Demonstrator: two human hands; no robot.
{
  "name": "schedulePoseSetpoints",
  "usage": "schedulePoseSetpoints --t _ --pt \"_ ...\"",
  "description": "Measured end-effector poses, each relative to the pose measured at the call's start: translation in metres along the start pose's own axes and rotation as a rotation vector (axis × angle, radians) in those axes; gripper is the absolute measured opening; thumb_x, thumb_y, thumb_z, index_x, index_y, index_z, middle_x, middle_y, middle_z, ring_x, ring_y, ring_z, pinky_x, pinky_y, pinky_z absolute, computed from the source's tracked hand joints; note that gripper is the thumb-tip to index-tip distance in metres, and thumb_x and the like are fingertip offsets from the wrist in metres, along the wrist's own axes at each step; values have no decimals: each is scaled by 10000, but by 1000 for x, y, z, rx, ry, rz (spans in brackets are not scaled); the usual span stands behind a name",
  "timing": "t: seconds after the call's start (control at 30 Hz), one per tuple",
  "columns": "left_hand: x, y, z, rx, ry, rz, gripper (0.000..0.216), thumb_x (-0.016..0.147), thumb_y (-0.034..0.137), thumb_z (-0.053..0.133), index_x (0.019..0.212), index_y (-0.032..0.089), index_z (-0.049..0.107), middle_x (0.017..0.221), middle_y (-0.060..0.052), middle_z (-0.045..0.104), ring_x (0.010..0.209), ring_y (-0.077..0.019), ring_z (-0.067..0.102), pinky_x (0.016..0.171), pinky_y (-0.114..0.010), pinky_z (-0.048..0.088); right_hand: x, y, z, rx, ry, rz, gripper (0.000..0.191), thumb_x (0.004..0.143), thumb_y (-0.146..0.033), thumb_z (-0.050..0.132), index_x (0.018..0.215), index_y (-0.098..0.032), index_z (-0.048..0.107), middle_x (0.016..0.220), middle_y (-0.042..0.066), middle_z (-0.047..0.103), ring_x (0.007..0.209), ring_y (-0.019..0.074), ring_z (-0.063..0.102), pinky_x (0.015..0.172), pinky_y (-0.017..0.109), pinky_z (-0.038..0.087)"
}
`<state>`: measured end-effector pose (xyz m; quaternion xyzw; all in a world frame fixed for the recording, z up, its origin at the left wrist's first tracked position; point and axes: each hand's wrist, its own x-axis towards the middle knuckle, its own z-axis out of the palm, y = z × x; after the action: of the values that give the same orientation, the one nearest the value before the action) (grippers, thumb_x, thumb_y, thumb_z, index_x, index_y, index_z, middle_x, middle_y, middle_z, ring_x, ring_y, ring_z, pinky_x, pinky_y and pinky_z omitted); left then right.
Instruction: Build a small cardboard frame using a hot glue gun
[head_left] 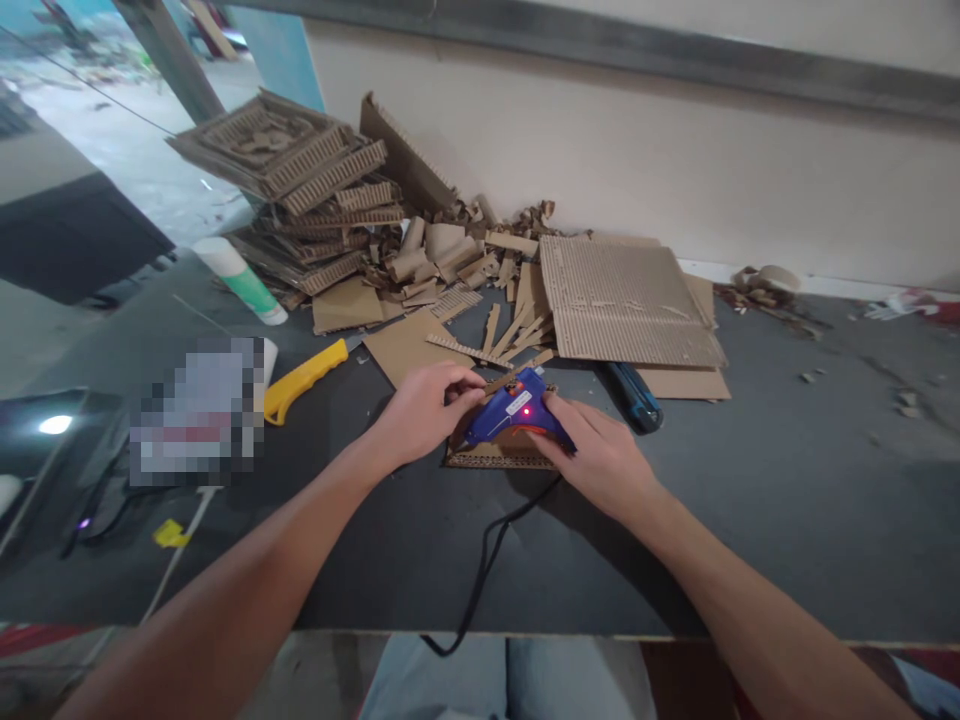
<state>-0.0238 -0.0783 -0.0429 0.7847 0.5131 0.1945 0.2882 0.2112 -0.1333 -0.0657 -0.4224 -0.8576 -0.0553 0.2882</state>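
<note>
My right hand (596,440) is wrapped round a blue glue gun (510,410) with a lit red light, its nozzle pointing down and left. Beneath the gun lies a small cardboard piece (499,462) with layered corrugated edges. My left hand (435,408) pinches a thin cardboard strip (501,382) that runs behind the gun along the far side of that piece. The fingertips of the left hand are close to the gun's front. A black cord (487,560) trails from the gun over the table's front edge.
Cardboard scraps (442,260), stacked cardboard frames (300,190) and a corrugated sheet (630,300) lie at the back. A blue-black cutter (634,398) sits right of my hands. To the left are a yellow-handled saw (307,378), a white-green tube (241,280) and a blurred-out object (199,410).
</note>
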Motion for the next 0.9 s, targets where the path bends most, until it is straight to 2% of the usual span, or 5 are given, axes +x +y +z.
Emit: schedulePoseSetpoints --t 0.13,0.43,0.67,0.9 --pt "0 -2 1 0 7 3 245 933 357 546 1024 207 717 1001 -52 716 850 -197 629 710 -298 475 -1 2 -2 -6 -22 24 279 976 -287 502 1215 -155 564 1009 132 727 901 234 711 787 359 592" --pt "-1 -3 3 28 31 16 224 932 352 556 1005 212 715 967 -43 717 799 -178 622 674 -285 472 -3 10 -12 -61 34 -27 247 968 -265 517 1150 -110 579 949 145 732 834 228 717 739 330 598" --pt "-1 -4 3 27 28 19 229 936 352 551 1021 215 713 970 -52 716 786 -175 632 654 -278 473 -8 17 -18 -55 16 -6 256 955 -259 537 1184 -152 582 956 113 737 833 220 719 722 319 594" --pt "-2 -2 2 41 30 15 232 932 348 552 1016 208 717 927 -49 710 766 -176 628 641 -282 468 -9 24 -24 -77 33 -28 239 948 -247 559 1165 -149 579 999 118 739 881 216 720 771 307 587"
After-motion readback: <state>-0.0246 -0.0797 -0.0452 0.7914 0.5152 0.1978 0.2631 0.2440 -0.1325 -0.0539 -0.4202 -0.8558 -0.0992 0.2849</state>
